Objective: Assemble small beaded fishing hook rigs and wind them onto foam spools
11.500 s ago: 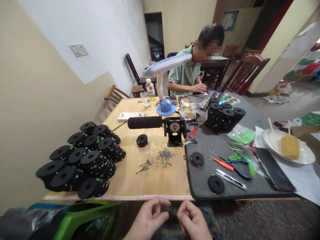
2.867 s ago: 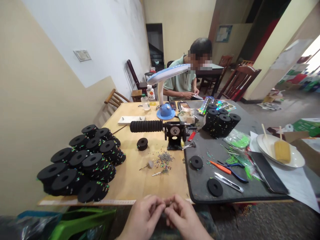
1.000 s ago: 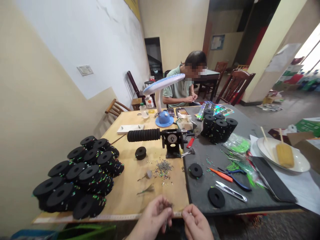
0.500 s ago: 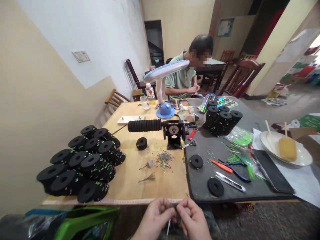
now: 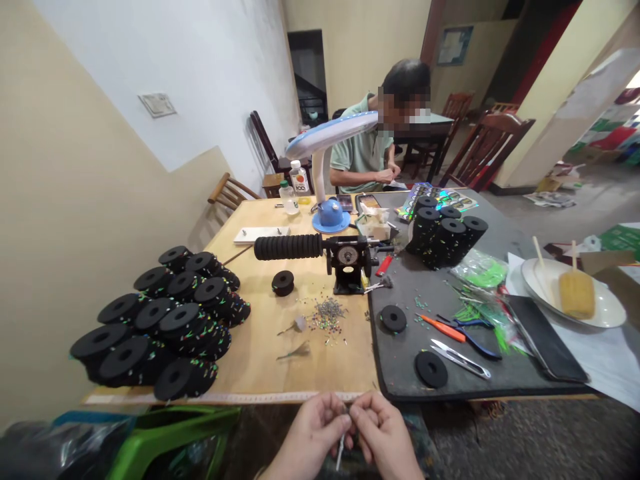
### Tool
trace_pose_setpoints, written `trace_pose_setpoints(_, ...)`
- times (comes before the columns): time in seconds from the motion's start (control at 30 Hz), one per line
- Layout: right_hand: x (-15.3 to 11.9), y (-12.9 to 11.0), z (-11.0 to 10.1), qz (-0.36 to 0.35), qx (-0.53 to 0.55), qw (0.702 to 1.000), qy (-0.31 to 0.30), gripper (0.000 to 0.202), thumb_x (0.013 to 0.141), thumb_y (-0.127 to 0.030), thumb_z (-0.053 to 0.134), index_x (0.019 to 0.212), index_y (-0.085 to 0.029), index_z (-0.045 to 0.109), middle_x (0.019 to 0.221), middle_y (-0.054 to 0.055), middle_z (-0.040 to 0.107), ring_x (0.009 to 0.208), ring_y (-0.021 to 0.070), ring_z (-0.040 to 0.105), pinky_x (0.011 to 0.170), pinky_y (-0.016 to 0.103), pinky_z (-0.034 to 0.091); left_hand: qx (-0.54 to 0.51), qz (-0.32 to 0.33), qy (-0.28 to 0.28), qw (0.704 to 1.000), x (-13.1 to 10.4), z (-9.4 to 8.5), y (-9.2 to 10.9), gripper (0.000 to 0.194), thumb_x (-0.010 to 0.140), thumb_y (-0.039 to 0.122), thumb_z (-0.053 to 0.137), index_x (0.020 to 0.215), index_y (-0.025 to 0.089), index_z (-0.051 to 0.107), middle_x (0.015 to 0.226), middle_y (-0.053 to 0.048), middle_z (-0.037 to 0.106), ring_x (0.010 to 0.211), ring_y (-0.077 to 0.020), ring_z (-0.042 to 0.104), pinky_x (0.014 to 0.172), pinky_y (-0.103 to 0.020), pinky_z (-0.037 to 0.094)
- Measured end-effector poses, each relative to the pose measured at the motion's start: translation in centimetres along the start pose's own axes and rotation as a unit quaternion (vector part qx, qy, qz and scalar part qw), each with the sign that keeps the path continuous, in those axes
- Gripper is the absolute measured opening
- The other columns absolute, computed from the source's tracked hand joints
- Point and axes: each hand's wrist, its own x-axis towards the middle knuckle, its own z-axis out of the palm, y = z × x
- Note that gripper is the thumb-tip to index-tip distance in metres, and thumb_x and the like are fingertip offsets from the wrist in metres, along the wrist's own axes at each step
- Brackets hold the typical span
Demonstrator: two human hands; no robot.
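Observation:
Just in front of the table's near edge, my left hand (image 5: 320,430) and my right hand (image 5: 377,427) meet with fingertips pinched together. A thin whitish stick-like piece (image 5: 341,452) hangs down below the fingers of my left hand; its upper end is hidden. Whatever my right hand pinches is too small to make out. Beyond my hands lies a scatter of small grey and coloured beads (image 5: 329,312). Two small brush-like tufts, one (image 5: 300,325) pale and one (image 5: 301,349) brownish, lie left of the beads.
A black winding machine (image 5: 347,260) with a ribbed roll stands mid-table, a blue lamp (image 5: 331,217) behind it. Black foam spools (image 5: 175,320) are stacked at left. Scissors-like snips (image 5: 460,360), pliers (image 5: 477,340) and a plate (image 5: 540,280) lie at right. A co-worker (image 5: 360,160) sits opposite.
My hands have drawn slightly closer together, fingertips now nearly touching. The whitish piece still hangs from my left hand. The view has shifted slightly.

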Motion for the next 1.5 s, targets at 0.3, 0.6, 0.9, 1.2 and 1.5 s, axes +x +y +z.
trace_pose_setpoints(0.3,0.1,1.3,0.0,-0.016,0.029,0.999,-0.01,0.055,0.07,-0.071,0.066,0.072,-0.018,0.053,0.041,-0.007,0.053,0.031,0.0024,0.029,0.035,0.015,0.019,-0.103,-0.028,-0.019,0.994,0.2,0.2,-1.3,0.043,0.066,0.048,0.081,0.081,0.014,0.061,0.065,0.002,0.061,0.057,-0.0098,0.054,0.052,-0.02,0.037)
trace_pose_setpoints(0.6,0.2,2.8,0.1,-0.023,0.039,0.999,0.015,0.056,0.07,-0.074,0.064,0.072,-0.02,0.047,0.044,-0.009,0.052,0.031,0.0009,0.024,0.033,0.013,0.016,-0.132,-0.02,0.014,0.991,0.3,0.4,-1.9,0.04,0.067,0.046,0.081,0.08,0.015,0.061,0.066,0.003,0.06,0.057,-0.0098,0.054,0.052,-0.021,0.035)
trace_pose_setpoints(0.9,-0.5,1.5,0.2,0.003,0.016,1.0,0.011,0.062,0.061,-0.081,0.063,0.067,-0.021,0.046,0.037,-0.014,0.037,0.028,0.0012,0.021,0.032,0.014,0.015,-0.055,-0.009,0.037,0.998,0.1,0.5,-2.1,0.045,0.066,0.054,0.079,0.078,0.016,0.057,0.063,0.006,0.055,0.054,-0.0074,0.046,0.051,-0.02,0.033)
trace_pose_setpoints(1.2,-0.2,2.8,0.0,-0.005,0.031,0.999,0.01,0.057,0.066,-0.074,0.067,0.07,-0.02,0.05,0.048,-0.005,0.057,0.032,0.0028,0.03,0.034,0.016,0.021,-0.088,-0.019,0.038,0.995,-0.1,0.4,-2.7,0.046,0.067,0.057,0.076,0.077,0.018,0.055,0.059,0.005,0.056,0.051,-0.0077,0.044,0.05,-0.02,0.032)
trace_pose_setpoints(1.5,0.2,4.8,-0.3,-0.017,-0.01,1.0,0.013,0.056,0.07,-0.074,0.063,0.072,-0.02,0.05,0.044,-0.007,0.053,0.03,0.0023,0.027,0.032,0.015,0.02,-0.067,-0.009,0.043,0.997,0.0,0.3,-2.9,0.047,0.067,0.059,0.075,0.076,0.017,0.056,0.057,0.004,0.057,0.05,-0.0085,0.046,0.049,-0.021,0.033)
